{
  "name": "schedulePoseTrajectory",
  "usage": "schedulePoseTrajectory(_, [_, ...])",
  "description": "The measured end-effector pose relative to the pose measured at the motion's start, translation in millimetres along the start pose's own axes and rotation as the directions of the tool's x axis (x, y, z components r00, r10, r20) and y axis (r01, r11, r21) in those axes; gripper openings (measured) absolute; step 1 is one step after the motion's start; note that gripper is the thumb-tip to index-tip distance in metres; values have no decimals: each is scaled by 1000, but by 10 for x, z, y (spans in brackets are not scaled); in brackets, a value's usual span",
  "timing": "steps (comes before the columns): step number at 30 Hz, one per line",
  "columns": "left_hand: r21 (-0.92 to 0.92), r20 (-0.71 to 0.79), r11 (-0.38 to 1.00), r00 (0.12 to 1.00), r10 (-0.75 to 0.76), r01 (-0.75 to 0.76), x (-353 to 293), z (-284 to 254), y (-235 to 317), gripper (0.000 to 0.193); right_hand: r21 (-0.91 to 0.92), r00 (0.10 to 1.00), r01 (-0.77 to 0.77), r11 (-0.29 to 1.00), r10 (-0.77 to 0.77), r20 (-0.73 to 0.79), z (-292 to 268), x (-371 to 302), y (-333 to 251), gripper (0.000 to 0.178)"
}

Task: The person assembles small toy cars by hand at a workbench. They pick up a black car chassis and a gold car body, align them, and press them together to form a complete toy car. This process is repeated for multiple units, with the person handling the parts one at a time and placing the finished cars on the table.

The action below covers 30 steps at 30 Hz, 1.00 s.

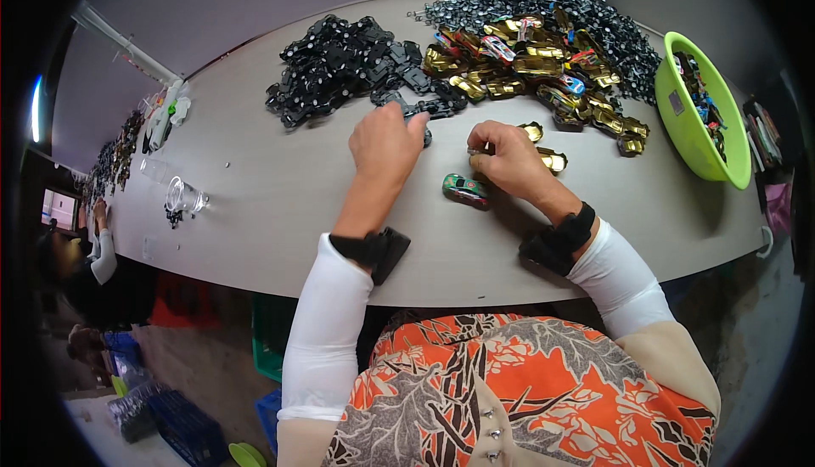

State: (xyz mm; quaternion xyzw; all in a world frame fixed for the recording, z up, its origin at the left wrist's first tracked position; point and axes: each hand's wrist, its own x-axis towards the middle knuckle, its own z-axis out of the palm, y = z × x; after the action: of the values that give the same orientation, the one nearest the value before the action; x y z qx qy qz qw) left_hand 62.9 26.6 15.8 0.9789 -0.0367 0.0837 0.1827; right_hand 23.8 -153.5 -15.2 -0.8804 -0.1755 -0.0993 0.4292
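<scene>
One glossy green toy car with dark windows and a reddish lower side (465, 190) is lying on the pale grey table (424, 246), just below the right hand (508, 160); long axis running left-right, right end slanting slightly personward; front indeterminable. Right hand is pinching a tiny silvery piece (472, 151). Left hand (384, 146) is curling near black plastic chassis pieces (335, 68); grip hidden.
</scene>
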Motion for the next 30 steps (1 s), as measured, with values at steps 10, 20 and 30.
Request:
schedulePoseTrajectory(10, [-292, 24, 956, 999, -31, 36, -88, -10, -197, 28, -235, 961, 155, 960, -91, 261, -108, -233, -368, 24])
schedulePoseTrajectory(20, [-798, 456, -272, 833, 314, 539, -707, -134, -380, 48, 729, 883, -466, 502, 204, 424, -189, -160, -408, 28])
schedulePoseTrajectory(30, [-833, 425, -260, 866, 265, 488, -765, -131, -164, 45, 852, 943, -327, 408, 194, 269, -123, -281, -443, 31])
